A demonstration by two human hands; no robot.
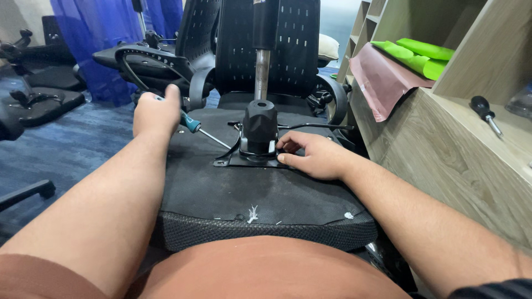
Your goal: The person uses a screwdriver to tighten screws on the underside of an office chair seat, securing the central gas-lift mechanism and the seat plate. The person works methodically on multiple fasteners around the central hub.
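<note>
An upturned black office chair seat (260, 194) lies in front of me, its underside facing up. A black metal mechanism plate (249, 160) with a black plastic housing (259, 126) and a metal gas cylinder (262, 72) sits on it. My left hand (157, 113) grips a teal-handled screwdriver (194, 125), whose shaft points at the plate's left edge. My right hand (310, 155) rests on the right side of the plate, fingers touching it beside the housing.
A wooden shelf unit (443, 138) stands close on the right, holding a black-handled screwdriver (486, 114), pink sheet (382, 83) and green sheets (421, 55). Mesh chair backs (277, 44) and armrests (149, 58) stand behind. Chair bases (33, 99) lie on the blue carpet at left.
</note>
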